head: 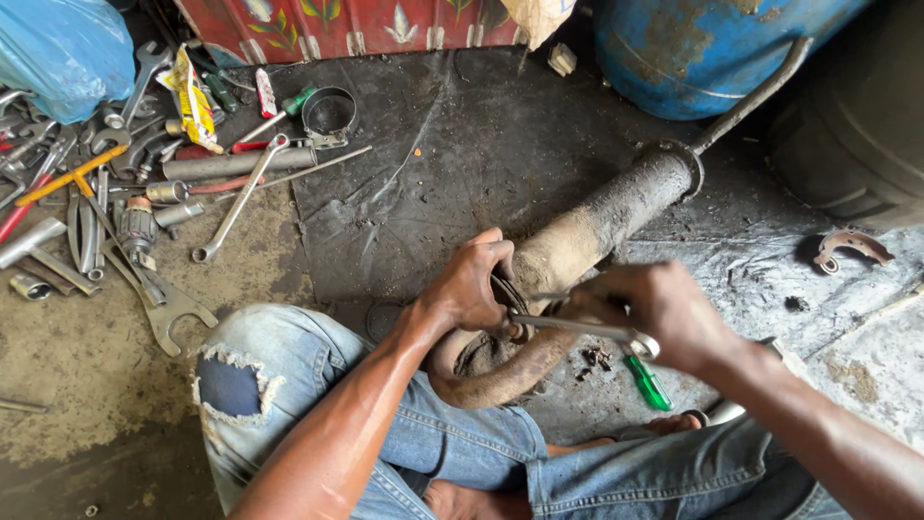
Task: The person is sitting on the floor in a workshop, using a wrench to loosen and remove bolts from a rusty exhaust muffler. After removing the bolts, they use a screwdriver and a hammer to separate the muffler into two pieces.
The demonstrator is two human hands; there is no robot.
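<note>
Item: rusty, mud-caked cylindrical part (587,231), apparently a strut or damper, lying on the dark floor mat (423,164). Its long axis runs from the person's lap up toward the far right corner of the mat, where a thin rod (756,96) continues toward the blue drum (693,48). The near end curves into a rusty ring (500,376) between the knees.

Left hand (469,286): grip clamped around the near end of the cylinder, just above the ring, steadying it.

Right hand (654,313): grip closed on a slim metal bar tool (577,329), which lies crosswise to the cylinder's axis, its tip meeting the part right beside the left hand. Whether the tip sits on a fastener cannot be made out; the fingers cover it.

Both hands are at the near end; the left is the one touching the part itself.

Nearby: green-handled screwdriver (650,383) on the mat under the right wrist; a curved rusty bracket (852,246) near the right edge; a heap of spanners (106,193) along the floor's left side; a blue plastic bag (63,48) in the far left corner.
</note>
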